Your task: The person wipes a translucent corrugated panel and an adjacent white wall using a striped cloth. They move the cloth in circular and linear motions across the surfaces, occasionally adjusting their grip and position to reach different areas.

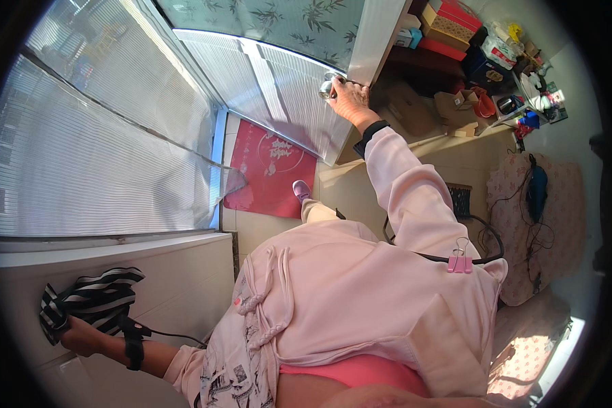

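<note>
My right hand reaches up and forward to a round metal door knob. Its fingers are around the knob, partly hiding it, near the edge of a white door. Frosted glass with a bamboo-leaf pattern fills the upper part of that door. Low at the left, my left hand grips a black-and-white striped cloth item, bunched against the pale tiled wall. Whether it is a bag or a garment I cannot tell. A black strap with a cable circles my left wrist.
A red mat lies on the tiled floor by the door, near my shoe. A striped translucent curtain hangs at the left. Cardboard boxes and a red container crowd the right; cables trail over a floral cover.
</note>
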Demonstrator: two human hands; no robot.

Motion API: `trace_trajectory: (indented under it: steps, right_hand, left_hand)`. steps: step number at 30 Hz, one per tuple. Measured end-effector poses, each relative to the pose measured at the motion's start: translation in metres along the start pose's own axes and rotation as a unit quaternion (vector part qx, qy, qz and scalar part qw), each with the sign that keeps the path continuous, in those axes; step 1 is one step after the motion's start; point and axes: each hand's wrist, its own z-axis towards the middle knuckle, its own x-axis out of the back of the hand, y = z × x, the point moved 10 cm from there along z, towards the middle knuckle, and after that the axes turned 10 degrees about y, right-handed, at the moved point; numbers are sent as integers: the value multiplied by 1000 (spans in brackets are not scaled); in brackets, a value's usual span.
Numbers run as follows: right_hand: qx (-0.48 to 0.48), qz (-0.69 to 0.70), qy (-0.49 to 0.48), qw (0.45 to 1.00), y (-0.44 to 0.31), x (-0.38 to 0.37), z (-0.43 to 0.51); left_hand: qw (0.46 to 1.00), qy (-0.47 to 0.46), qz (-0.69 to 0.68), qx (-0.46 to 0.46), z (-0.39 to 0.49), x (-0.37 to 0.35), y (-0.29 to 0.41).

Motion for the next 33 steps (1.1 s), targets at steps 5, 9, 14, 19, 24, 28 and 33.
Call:
trace_trajectory:
  steps: [5,9,14,19,24,28,33]
  right_hand:
    - [-70,70,-125,987,50,-46,61]
    - [-8,133,-147,980,80,-72,113]
    - [42,119,-131,983,123,-95,167]
    - [52,28,-189,980,138,-92,202]
    - [49,-34,-211,976,141,-87,228]
    - [72,-69,-209,973,152,-96,251]
    - [85,-44,-180,979,168,-108,277]
  left_hand:
    - [999,-3,-31,38,4,-3,-16]
    - [974,-42,-185,124,-16,36,17]
    - [846,-113,-476,213,-85,65,146]
    - [726,-201,-618,226,-144,13,225]
    - [815,-199,-540,66,-164,-60,273]
    - [842,-214,-490,67,-199,-77,332]
    - [885,-189,-413,-103,-238,-67,414]
